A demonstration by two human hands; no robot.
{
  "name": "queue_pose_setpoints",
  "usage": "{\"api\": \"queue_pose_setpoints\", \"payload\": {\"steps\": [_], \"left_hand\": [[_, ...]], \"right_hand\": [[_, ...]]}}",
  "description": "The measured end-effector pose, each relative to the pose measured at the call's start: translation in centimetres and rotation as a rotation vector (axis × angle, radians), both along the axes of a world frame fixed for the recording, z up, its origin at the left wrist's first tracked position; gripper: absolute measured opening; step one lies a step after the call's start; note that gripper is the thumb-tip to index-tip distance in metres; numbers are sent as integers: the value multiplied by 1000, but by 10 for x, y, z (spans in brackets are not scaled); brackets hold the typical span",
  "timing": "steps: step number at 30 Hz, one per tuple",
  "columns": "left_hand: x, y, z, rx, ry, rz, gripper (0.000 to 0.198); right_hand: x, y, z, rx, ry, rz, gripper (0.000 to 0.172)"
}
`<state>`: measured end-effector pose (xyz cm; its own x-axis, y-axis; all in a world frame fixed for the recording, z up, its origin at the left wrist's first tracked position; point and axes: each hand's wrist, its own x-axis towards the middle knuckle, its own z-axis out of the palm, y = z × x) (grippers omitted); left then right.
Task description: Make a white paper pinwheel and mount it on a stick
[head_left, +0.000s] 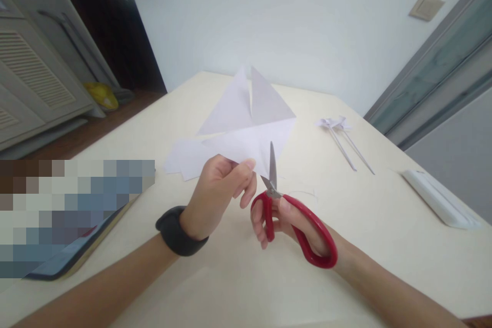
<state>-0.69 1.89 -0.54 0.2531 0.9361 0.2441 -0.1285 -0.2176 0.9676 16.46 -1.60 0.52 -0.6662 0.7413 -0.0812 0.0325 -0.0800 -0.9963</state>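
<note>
Pinching the near edge of a white paper (238, 146) between thumb and fingers, the left hand (219, 189) holds it over the table (223, 277), while the right hand (305, 226) is hooked into the handles of red-handled scissors (273, 192), blades parted by the paper's near corner. Whether any paper lies between the blades cannot be told. The left fingertips are near the shorter-looking blade's tip, so a hasty squeeze could nick them; a slack pinch could let the thin sheet buckle, sending a cut crooked.
</note>
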Motion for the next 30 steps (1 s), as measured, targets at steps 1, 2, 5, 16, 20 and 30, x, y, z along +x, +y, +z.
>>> {"api": "queue_pose_setpoints", "payload": {"steps": [1, 2, 5, 16, 20, 30], "left_hand": [[0, 0, 0, 1, 0, -2, 49], [0, 0, 0, 4, 1, -2, 49], [0, 0, 0, 17, 1, 8, 47], [0, -1, 1, 44, 4, 28, 47], [-2, -1, 2, 44, 39, 35, 48], [-3, -1, 0, 32, 60, 9, 49]], "right_hand": [[0, 0, 0, 1, 0, -1, 53], [0, 0, 0, 2, -1, -1, 53], [0, 0, 1, 4, -3, -1, 55], [-1, 0, 6, 14, 3, 9, 54], [0, 0, 7, 21, 11, 18, 53], [2, 0, 2, 19, 10, 17, 52]]}}
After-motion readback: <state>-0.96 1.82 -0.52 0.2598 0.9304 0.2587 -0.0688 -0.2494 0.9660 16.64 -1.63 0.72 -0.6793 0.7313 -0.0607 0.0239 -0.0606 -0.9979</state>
